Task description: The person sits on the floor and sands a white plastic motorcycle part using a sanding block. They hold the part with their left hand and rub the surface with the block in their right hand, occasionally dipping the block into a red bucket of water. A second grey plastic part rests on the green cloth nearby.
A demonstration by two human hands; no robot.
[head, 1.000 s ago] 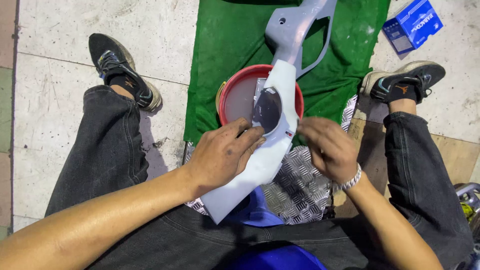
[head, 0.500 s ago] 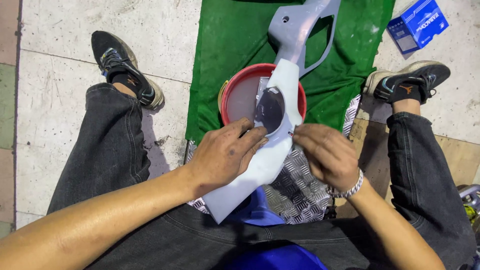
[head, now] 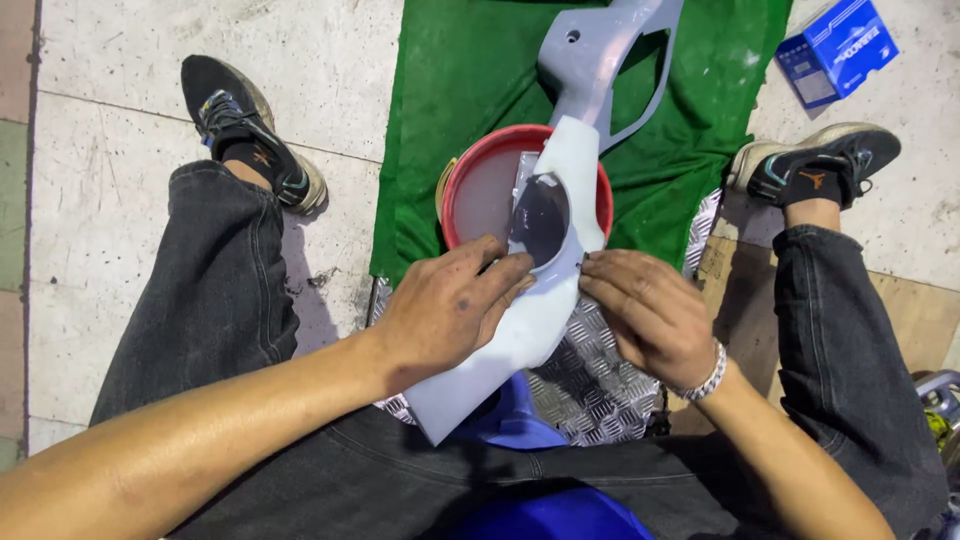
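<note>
I hold a long white plastic panel over my lap, its far end over a red round basin. A dark oval opening sits in the panel's upper part. My left hand lies on the panel's left side, fingers pressing near the oval. The fingertips of my right hand, which wears a metal bracelet, pinch the panel's right edge.
A green cloth covers the floor ahead, with a grey plastic fairing piece on it. A blue box lies at the top right. A checker-plate metal sheet lies under the panel. My shoes rest on either side.
My right hand has shifted slightly along the panel's right edge; the left hand stays pressed on the panel. The view has moved a little.
</note>
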